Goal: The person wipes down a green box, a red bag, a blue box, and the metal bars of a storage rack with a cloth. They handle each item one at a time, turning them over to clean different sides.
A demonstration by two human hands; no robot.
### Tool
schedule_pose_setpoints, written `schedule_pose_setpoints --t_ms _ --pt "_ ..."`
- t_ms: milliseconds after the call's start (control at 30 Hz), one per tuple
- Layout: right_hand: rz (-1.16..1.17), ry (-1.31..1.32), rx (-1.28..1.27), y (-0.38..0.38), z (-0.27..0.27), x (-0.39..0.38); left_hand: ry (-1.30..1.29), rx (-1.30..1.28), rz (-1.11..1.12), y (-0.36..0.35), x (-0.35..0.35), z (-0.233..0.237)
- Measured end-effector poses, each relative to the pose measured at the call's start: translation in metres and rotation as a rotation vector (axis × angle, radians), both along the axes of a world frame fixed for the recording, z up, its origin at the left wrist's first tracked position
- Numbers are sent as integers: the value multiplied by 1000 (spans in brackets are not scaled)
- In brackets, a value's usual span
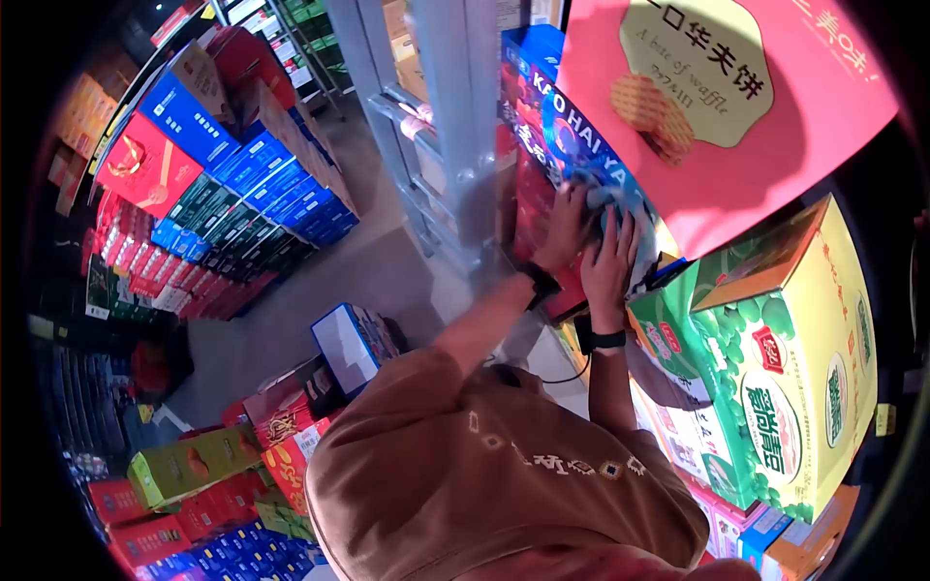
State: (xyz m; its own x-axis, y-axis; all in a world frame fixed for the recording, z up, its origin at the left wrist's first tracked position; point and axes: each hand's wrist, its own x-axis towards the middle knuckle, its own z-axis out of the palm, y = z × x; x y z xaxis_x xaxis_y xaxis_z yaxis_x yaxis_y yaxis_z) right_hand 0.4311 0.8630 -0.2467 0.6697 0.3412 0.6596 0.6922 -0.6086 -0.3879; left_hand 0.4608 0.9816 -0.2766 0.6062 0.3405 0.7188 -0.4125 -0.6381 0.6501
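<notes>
Stacked blue cardboard cartons (281, 184) stand left. Far right of them, my left hand (565, 235) and right hand (612, 259) lie close together at a blue, white-lettered carton (578, 126); I can't tell if they grip. It looks like positioning; next calls for steady contact.

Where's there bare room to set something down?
Bare floor lies between the blue stack, metal frame and white-topped box. It's crowded around the left hand and right hand, with the blue packaging, pink box and green box close by.

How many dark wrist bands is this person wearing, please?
2: one band on the wrist of the left hand, another band on the wrist of the right hand.
</notes>
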Motion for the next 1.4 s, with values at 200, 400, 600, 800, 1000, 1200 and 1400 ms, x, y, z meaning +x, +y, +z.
schedule_pose_setpoints --t_ms 200,400,600,800,1000,1200,1400 --pt "80 172 -76 -12 -58 -11 214 -6 -115 -2 -33 -58" --pt "-19 2 -146 11 -37 -8 54 69 34 20 -84 -20" --pt "262 -154 243 105 44 -10 -353 243 259 101 -111 91" --pt "375 -247 298 192 158 -6 -469 10 261 197 -84 196" --pt "383 -124 270 226 144 -7 -292 -61 -149 250 -59 186" --pt "272 -84 208 223 57 -25 -82 -110 -244 260 -80 107" --pt "75 -129 245 239 30 -34 -80 -111 -282 263 -86 91"
